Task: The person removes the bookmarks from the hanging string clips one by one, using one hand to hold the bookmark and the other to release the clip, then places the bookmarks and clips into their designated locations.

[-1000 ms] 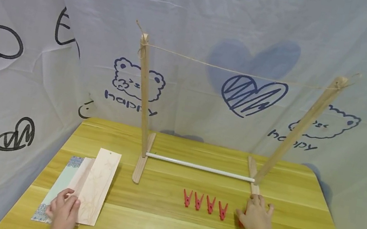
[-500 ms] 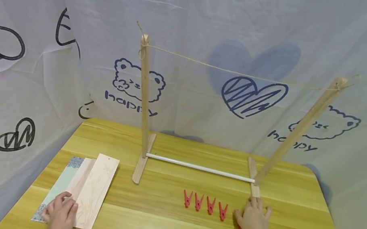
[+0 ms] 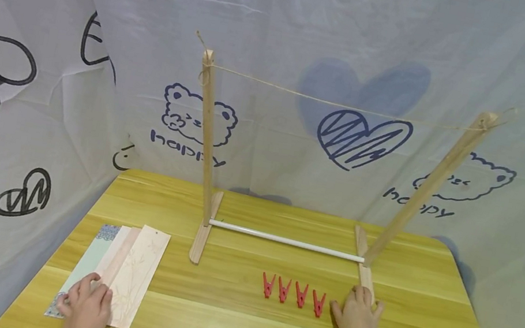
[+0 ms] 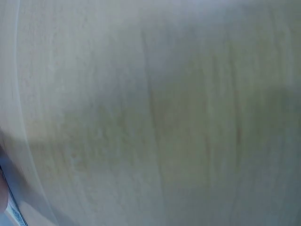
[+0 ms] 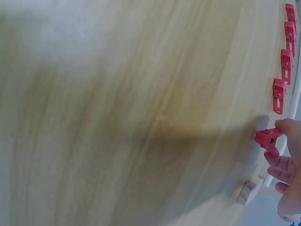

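Observation:
My left hand rests on the lower part of fanned paper cards at the table's left. On top lies a cream card with faint plant drawings; a pinkish card and a pale green card with blue patterned ends show beneath. Beside the stand's right foot, my right hand pinches a red clothespin between thumb and fingers, plain in the right wrist view and hidden by the hand in the head view. Several more red clothespins lie in a row to its left.
A wooden stand with a left post, a right post and a white crossbar stands at the back. Twine runs between the post tops. Behind the yellow wood-grain table hangs a printed cloth.
The cream card has slid down under my left hand, baring more of the pinkish card. My right hand has shifted slightly left and toward me with the clothespin.

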Motion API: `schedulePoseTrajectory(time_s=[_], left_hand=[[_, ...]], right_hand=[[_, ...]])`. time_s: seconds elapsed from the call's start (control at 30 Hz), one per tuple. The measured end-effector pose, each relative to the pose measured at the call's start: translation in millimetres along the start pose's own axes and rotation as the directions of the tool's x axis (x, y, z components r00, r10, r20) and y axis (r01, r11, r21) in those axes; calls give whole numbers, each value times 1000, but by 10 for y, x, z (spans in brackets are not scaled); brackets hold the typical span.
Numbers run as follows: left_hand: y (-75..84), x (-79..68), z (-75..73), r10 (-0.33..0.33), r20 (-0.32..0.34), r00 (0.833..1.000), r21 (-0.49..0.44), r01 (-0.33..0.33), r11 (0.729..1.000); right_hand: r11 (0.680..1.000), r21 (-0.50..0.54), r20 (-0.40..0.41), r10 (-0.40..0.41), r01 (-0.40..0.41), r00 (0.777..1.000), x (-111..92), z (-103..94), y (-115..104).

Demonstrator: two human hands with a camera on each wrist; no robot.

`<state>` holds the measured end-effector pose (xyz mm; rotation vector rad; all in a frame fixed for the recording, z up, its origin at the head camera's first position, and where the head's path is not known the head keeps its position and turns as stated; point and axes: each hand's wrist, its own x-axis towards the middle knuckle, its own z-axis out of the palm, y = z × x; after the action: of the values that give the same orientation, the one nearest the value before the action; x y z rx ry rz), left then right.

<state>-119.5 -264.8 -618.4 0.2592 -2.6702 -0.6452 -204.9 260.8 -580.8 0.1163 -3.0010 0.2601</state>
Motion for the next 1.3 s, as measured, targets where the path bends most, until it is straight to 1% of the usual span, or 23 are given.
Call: schedulePoseTrajectory(time_s=[0.1,0.33,0.53,0.7,0.9,1.03,1.3], left_hand=[[16,9,0,-26,30,999,33,25,999],[25,10,14,-41,33,999,55,39,998],[36,27,4,-72,63,995,80,67,995],[55,35,-9,-77,80,994,111,68,992],[82,41,-28,-98,136,986,156,76,985],[87,47,-44,-95,159,983,190,64,980],[99,46,-38,-45,140,989,250,8,968]], right_hand=[[1000,-2,-13,3,-3,1000,-5,28,-2],[1000,-1,-24,9,-9,1000,-19,46,-14],[1000,-7,-23,27,-27,999,-14,65,-20],[999,-26,-27,38,-39,999,-2,95,-26],[998,-40,-38,56,-57,998,10,143,-23],[997,-43,-39,65,-67,997,15,161,-28],[997,-39,-50,66,-68,997,29,174,-48]])
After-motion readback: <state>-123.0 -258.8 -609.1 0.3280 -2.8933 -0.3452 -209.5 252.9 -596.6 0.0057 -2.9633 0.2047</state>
